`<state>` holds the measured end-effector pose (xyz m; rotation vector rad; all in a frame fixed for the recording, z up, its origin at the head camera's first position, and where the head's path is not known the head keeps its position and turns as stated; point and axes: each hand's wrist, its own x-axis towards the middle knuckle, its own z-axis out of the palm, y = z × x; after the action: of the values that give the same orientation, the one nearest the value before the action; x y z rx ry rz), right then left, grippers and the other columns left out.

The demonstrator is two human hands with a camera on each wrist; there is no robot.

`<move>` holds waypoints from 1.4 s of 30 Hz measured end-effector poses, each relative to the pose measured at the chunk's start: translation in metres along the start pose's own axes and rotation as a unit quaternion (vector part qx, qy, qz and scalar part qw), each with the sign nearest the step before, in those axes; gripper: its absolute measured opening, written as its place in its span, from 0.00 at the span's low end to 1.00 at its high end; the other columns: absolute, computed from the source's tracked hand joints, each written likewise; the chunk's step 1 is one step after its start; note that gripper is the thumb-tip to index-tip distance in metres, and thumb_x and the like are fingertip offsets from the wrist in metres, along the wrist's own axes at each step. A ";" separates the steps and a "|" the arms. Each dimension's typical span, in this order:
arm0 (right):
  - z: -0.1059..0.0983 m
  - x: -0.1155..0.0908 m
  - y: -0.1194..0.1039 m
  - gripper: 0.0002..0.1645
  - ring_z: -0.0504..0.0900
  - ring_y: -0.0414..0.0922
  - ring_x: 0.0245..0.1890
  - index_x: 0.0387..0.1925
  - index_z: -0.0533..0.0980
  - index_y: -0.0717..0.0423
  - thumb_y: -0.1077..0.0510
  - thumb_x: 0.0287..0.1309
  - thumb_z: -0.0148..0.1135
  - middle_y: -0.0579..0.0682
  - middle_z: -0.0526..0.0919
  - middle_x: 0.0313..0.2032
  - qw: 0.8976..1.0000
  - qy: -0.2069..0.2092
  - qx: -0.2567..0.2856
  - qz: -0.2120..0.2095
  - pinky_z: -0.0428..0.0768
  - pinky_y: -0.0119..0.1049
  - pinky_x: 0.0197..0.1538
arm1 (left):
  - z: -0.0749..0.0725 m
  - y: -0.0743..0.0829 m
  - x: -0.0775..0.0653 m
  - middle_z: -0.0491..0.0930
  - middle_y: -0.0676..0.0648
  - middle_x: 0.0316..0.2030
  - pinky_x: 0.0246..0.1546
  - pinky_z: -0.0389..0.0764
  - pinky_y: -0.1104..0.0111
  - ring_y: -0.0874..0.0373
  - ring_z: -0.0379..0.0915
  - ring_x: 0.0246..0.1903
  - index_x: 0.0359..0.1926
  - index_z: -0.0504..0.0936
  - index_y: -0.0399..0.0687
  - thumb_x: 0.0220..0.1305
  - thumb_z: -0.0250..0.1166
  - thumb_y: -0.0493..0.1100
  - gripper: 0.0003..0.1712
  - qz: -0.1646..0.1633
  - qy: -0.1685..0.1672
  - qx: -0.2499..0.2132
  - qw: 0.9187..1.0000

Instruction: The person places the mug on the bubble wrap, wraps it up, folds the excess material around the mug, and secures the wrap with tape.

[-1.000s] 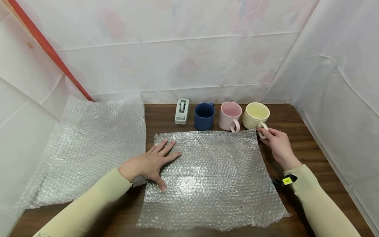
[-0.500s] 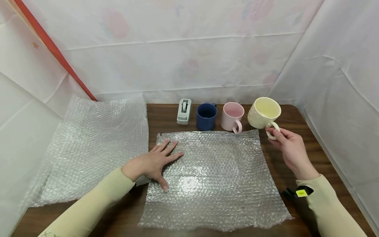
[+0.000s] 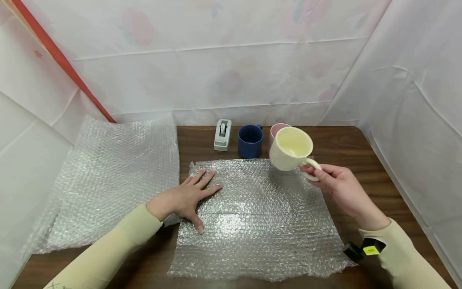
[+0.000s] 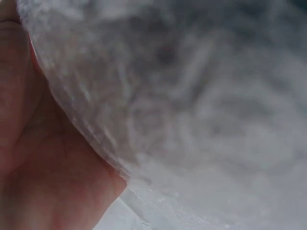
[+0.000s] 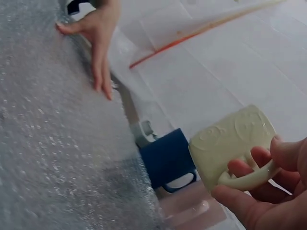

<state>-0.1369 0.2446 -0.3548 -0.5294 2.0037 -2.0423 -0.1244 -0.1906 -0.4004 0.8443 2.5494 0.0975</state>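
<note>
My right hand (image 3: 339,188) grips a pale yellow mug (image 3: 288,150) by its handle. The mug is raised and tilted over the far right part of a bubble wrap sheet (image 3: 260,224), partly covering the pink mug (image 3: 276,129) in the head view. Raised patterns show on its side (image 5: 230,136) in the right wrist view. With fingers spread, my left hand (image 3: 184,200) rests flat on the sheet's left edge. Blurred bubble wrap (image 4: 168,120) fills most of the left wrist view beside the palm (image 4: 53,167).
Behind the sheet stand a blue mug (image 3: 250,142) and a light grey tape dispenser (image 3: 222,135). A second bubble wrap sheet (image 3: 119,184) lies at the left of the dark wood table (image 3: 339,140). White sheeting (image 3: 231,72) hangs along the back and sides.
The right hand has lifted the yellow mug from the back right of the table and carried it left, over the bubble wrap. The left hand has stayed in place.
</note>
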 end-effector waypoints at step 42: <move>0.030 0.013 0.068 0.14 0.82 0.43 0.45 0.53 0.81 0.60 0.60 0.71 0.58 0.57 0.85 0.46 0.956 -0.227 -0.185 0.015 0.81 0.36 0.46 | -0.007 -0.019 0.010 0.38 0.39 0.78 0.64 0.53 0.34 0.34 0.35 0.74 0.77 0.57 0.51 0.52 0.63 0.77 0.60 0.027 0.093 -0.022 0.995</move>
<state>-0.1427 0.2093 -0.4214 -0.9360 2.0747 -1.3596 -0.1449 -0.1999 -0.4022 0.9262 2.6857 0.2607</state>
